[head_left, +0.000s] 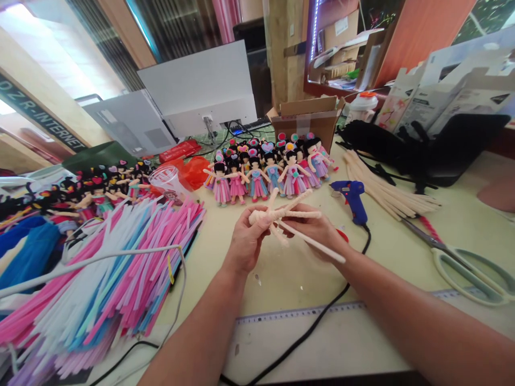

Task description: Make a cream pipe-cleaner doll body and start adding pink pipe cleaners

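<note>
Above the middle of the table, my left hand [246, 239] pinches the rounded head end of a cream pipe-cleaner doll body [277, 214]. Short arms stick out of the body on both sides, and longer stems run to the right. Around those stems the fingers of my right hand [311, 226] are closed, partly hidden behind them. One long loose stem [317, 244] slants down over the right hand. Just beyond the hands stand several finished pipe-cleaner dolls [257, 177] with black hair and coloured skirts.
A blue glue gun [353, 198] lies right of the hands, its black cord crossing the table. Farther right are cream pipe cleaners [386, 185] and large scissors [454, 257]. Coloured pipe cleaners [120, 262] are heaped at left, near a plastic cup [169, 182]. A ruler [298, 314] lies in front.
</note>
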